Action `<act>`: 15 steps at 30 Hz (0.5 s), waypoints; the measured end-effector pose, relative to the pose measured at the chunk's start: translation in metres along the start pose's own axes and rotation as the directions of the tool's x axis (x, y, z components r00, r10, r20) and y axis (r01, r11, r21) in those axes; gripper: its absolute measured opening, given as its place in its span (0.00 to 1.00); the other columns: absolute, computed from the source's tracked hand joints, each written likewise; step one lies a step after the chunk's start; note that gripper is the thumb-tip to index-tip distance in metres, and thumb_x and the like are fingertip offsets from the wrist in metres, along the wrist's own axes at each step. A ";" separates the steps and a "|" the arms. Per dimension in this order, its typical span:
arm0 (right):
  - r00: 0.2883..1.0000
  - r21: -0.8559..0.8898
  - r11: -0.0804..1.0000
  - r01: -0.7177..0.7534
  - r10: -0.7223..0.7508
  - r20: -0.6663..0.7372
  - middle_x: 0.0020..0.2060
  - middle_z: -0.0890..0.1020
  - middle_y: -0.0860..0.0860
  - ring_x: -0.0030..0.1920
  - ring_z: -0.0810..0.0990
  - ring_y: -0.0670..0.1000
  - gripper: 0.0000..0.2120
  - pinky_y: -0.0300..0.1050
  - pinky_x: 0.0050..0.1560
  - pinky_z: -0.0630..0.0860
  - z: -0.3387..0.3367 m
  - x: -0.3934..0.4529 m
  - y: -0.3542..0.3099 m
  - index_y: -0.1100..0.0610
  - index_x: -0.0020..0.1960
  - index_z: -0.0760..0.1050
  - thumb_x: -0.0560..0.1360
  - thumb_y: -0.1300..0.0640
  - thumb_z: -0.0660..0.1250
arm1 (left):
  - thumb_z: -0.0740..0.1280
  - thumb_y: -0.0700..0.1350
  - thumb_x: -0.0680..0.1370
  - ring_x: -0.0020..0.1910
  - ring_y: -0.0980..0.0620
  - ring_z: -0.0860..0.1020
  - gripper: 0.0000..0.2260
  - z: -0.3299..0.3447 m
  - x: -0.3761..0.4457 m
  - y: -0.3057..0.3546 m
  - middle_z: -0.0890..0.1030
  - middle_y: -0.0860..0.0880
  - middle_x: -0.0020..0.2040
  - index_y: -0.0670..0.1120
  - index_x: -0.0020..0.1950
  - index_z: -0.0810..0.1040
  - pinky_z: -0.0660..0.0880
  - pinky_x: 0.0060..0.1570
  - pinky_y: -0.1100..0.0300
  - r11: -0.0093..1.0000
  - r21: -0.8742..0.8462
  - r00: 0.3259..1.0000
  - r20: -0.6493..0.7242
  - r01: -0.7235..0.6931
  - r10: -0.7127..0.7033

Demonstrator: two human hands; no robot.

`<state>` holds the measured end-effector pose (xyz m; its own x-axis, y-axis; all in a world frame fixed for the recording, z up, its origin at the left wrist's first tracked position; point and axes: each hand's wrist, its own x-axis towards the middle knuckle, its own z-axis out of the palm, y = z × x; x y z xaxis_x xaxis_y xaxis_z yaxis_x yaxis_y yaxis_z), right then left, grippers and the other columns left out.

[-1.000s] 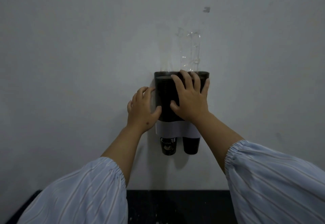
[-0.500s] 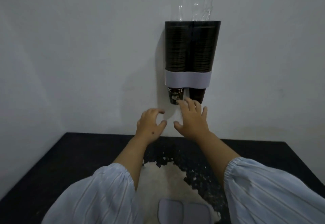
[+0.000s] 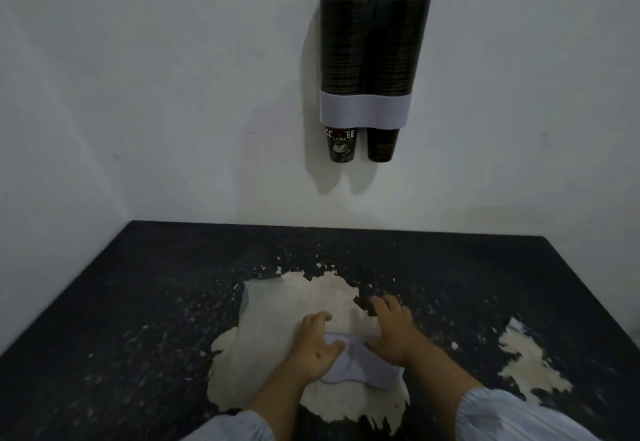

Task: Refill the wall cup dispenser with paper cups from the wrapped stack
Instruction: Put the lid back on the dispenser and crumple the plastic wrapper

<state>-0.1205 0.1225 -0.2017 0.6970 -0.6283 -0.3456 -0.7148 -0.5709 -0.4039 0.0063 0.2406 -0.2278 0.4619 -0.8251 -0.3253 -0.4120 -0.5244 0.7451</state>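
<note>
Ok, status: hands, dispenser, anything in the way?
Both hands, left and right, gripping the white lid on the table. Dispenser full, uncovered. Path clear.

Left paper cup (image 3: 341,144) under wall cup dispenser (image 3: 365,112), well above and beyond fingers (image 3: 320,319): large white letters across top, middle ones obscured, "CO" and "EE" legible; smaller word "Coffee" beneath; cup-and-saucer picture below that. Right paper cup (image 3: 382,148): faint print, unreadable. No other text legible.
</note>
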 end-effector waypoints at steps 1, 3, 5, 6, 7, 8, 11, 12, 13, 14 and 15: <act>0.999 0.031 0.999 -0.036 0.035 0.037 0.74 0.52 0.55 0.73 0.54 0.61 0.37 0.53 0.72 0.59 0.006 -0.005 0.007 0.54 0.75 0.49 0.74 0.51 0.65 | 0.64 0.46 0.78 0.71 0.48 0.62 0.27 0.006 -0.002 -0.006 0.59 0.45 0.72 0.44 0.74 0.57 0.61 0.68 0.61 0.999 -0.014 0.999 0.009 0.040 -0.040; 0.993 0.089 0.993 -0.082 0.075 0.086 0.75 0.52 0.55 0.74 0.53 0.61 0.37 0.52 0.72 0.57 0.017 -0.012 0.014 0.54 0.76 0.47 0.75 0.51 0.65 | 0.65 0.45 0.77 0.72 0.47 0.61 0.30 0.011 -0.007 -0.014 0.57 0.44 0.74 0.43 0.75 0.53 0.60 0.69 0.59 0.990 -0.077 0.993 0.015 0.119 -0.119; 0.989 0.133 0.984 -0.119 0.105 0.103 0.73 0.56 0.57 0.74 0.56 0.59 0.36 0.51 0.72 0.58 0.024 -0.019 0.016 0.56 0.75 0.50 0.74 0.52 0.66 | 0.65 0.45 0.77 0.72 0.47 0.61 0.32 0.015 -0.013 -0.020 0.57 0.45 0.74 0.44 0.75 0.53 0.60 0.69 0.57 0.971 -0.151 0.983 0.017 0.184 -0.184; 0.987 0.165 0.977 -0.134 0.117 0.112 0.72 0.60 0.57 0.72 0.60 0.58 0.34 0.49 0.71 0.60 0.026 -0.022 0.017 0.58 0.73 0.54 0.74 0.52 0.67 | 0.66 0.46 0.76 0.71 0.47 0.62 0.32 0.018 -0.014 -0.025 0.58 0.45 0.73 0.44 0.75 0.53 0.61 0.70 0.56 0.959 -0.192 0.978 0.015 0.207 -0.208; 0.987 0.205 0.969 -0.139 0.118 0.112 0.70 0.65 0.57 0.69 0.65 0.56 0.31 0.48 0.70 0.63 0.029 -0.025 0.018 0.58 0.71 0.59 0.73 0.53 0.68 | 0.67 0.47 0.74 0.70 0.47 0.64 0.33 0.021 -0.014 -0.029 0.60 0.46 0.73 0.46 0.75 0.55 0.62 0.71 0.53 0.947 -0.229 0.973 0.009 0.226 -0.230; 0.986 0.246 0.958 -0.147 0.123 0.113 0.68 0.68 0.56 0.67 0.68 0.55 0.30 0.49 0.69 0.66 0.032 -0.028 0.019 0.57 0.69 0.63 0.71 0.52 0.69 | 0.67 0.49 0.72 0.70 0.47 0.65 0.35 0.024 -0.014 -0.032 0.61 0.46 0.74 0.47 0.75 0.55 0.63 0.71 0.50 0.936 -0.258 0.970 0.009 0.237 -0.243; 0.981 0.327 0.928 -0.176 0.137 0.137 0.68 0.69 0.53 0.67 0.69 0.53 0.37 0.50 0.69 0.67 0.041 -0.030 0.028 0.54 0.70 0.63 0.67 0.41 0.72 | 0.66 0.50 0.75 0.72 0.46 0.62 0.35 0.036 -0.012 -0.035 0.59 0.48 0.75 0.49 0.76 0.51 0.61 0.72 0.51 0.910 -0.297 0.955 0.026 0.289 -0.295; 0.979 0.340 0.922 -0.185 0.145 0.141 0.69 0.69 0.53 0.67 0.69 0.53 0.39 0.49 0.69 0.66 0.042 -0.031 0.030 0.53 0.70 0.62 0.66 0.40 0.72 | 0.67 0.47 0.75 0.72 0.46 0.63 0.34 0.038 -0.010 -0.036 0.60 0.48 0.74 0.47 0.76 0.53 0.62 0.71 0.52 0.903 -0.326 0.955 0.002 0.280 -0.295; 0.979 0.350 0.917 -0.192 0.153 0.135 0.69 0.68 0.53 0.68 0.68 0.53 0.39 0.47 0.69 0.65 0.043 -0.031 0.031 0.54 0.70 0.61 0.67 0.40 0.72 | 0.68 0.45 0.75 0.71 0.45 0.65 0.32 0.040 -0.008 -0.037 0.62 0.47 0.74 0.46 0.75 0.56 0.64 0.70 0.52 0.890 -0.357 0.950 -0.024 0.283 -0.311; 0.978 0.366 0.908 -0.202 0.166 0.127 0.69 0.67 0.53 0.68 0.68 0.53 0.39 0.46 0.69 0.65 0.043 -0.031 0.031 0.54 0.71 0.61 0.67 0.41 0.72 | 0.68 0.43 0.74 0.69 0.45 0.67 0.31 0.041 -0.005 -0.036 0.64 0.47 0.72 0.45 0.74 0.58 0.66 0.69 0.52 0.884 -0.376 0.945 -0.055 0.279 -0.321; 0.980 0.389 0.901 -0.194 0.162 0.114 0.70 0.67 0.53 0.69 0.68 0.53 0.41 0.46 0.69 0.65 0.045 -0.030 0.033 0.54 0.72 0.61 0.65 0.40 0.73 | 0.69 0.43 0.73 0.68 0.44 0.68 0.31 0.041 -0.004 -0.036 0.65 0.46 0.72 0.45 0.73 0.60 0.68 0.67 0.52 0.879 -0.383 0.939 -0.070 0.286 -0.336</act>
<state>-0.1624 0.1466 -0.2420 0.5737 -0.6482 -0.5007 -0.7571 -0.1866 -0.6260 -0.0126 0.2540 -0.2768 0.6275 -0.5840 -0.5150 0.0705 -0.6161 0.7845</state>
